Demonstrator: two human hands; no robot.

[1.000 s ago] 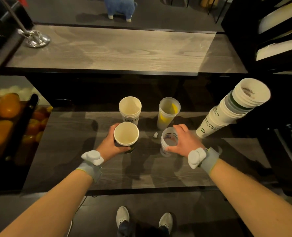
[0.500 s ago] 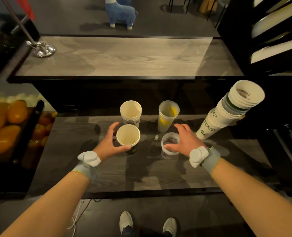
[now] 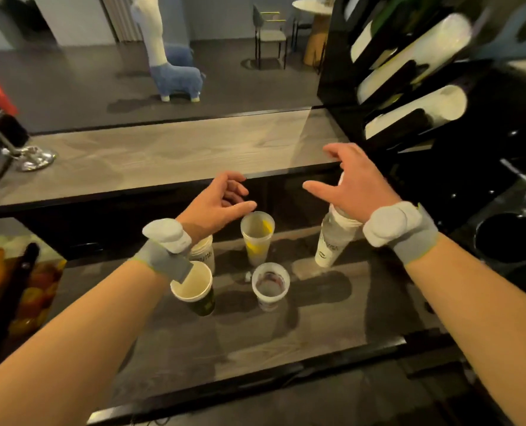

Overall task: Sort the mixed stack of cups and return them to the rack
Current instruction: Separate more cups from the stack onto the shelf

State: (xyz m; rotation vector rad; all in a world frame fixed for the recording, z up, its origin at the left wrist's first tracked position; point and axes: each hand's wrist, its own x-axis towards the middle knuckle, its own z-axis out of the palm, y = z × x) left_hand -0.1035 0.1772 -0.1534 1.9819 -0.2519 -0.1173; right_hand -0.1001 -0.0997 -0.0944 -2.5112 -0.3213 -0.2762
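head view: left hand (image 3: 221, 202) and right hand (image 3: 354, 183) both hover empty, fingers loose, leaning mixed stack (image 3: 332, 241) partly hidden behind the right one, near the rack (image 3: 338, 72), so brace its base and peel 1 cup straight off.

One wide-angle view only, from the person's head, facing forward and down. The table (image 3: 286, 333) lies close beneath it, mid-frame; the rack (image 3: 483, 118) crowds the upper right edge, and the floor (image 3: 71, 87) stretches away beyond.

left grip (image 3: 221, 199) raised, empty, right grip (image 3: 352, 179) spread
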